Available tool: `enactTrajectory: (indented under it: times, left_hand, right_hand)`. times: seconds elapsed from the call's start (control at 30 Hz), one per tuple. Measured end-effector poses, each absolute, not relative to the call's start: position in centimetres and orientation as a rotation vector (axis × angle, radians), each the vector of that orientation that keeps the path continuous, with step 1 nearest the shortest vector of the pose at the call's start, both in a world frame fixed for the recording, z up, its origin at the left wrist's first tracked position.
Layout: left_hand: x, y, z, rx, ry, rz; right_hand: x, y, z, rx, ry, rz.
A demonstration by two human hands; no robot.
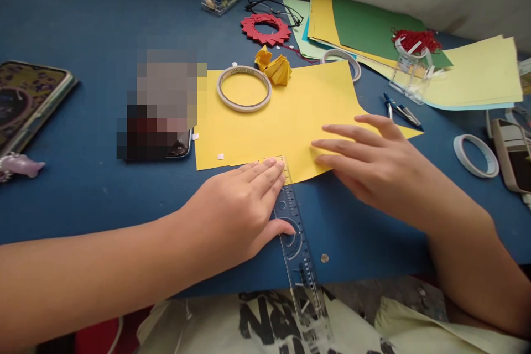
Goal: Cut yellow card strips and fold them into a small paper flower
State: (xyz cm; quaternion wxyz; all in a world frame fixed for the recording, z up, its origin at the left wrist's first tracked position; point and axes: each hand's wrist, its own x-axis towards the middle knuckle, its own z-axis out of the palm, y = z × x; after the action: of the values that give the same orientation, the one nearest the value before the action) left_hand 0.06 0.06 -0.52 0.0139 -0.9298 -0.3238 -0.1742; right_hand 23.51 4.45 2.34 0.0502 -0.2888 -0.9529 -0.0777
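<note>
A sheet of yellow paper (pixel 298 99) lies on the blue table in front of me, its right side curling up and tapering to a point. My left hand (pixel 244 204) lies flat, fingers stretched over the sheet's near edge and the top end of a clear plastic ruler (pixel 305 265). The left thumb rests on the ruler's protractor part, and the ruler's lower end juts past the table edge. Over the right part of the sheet is my right hand (pixel 373 160), fingers spread; its thumb is partly hidden. A tape roll (pixel 224 100) and folded yellow paper pieces (pixel 279 69) sit on the sheet.
Behind are a red folded-paper ring (pixel 249 33), eyeglasses (pixel 271 10) and coloured paper sheets (pixel 373 25). A compass (pixel 404 112), a tape roll (pixel 460 157) and a phone (pixel 514 155) lie right. Another phone (pixel 35 99) is left, near a blurred patch.
</note>
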Motion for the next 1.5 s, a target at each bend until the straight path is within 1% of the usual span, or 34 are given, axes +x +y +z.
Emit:
enactTrajectory:
  times: [0.17,0.3,0.93,1.5]
  left_hand:
    - [0.0,0.1,-0.5,-2.907,-1.001,-0.527]
    - [-0.1,0.1,-0.5,-2.903,-1.001,-0.541]
    - [0.0,0.1,-0.8,-2.902,-0.994,-0.531]
    - [0.0,-0.1,-1.0,-2.910,-1.012,-0.555]
  right_hand:
    - [22.1,3.9,1.2,-0.728,-2.864,-0.486]
    - [21.7,4.7,0.0,-0.722,-2.804,-0.571]
    - [20.2,6.5,-0.8,-0.798,-2.720,-0.568]
    - [18.8,6.9,-1.9,-1.082,-2.509,-0.554]
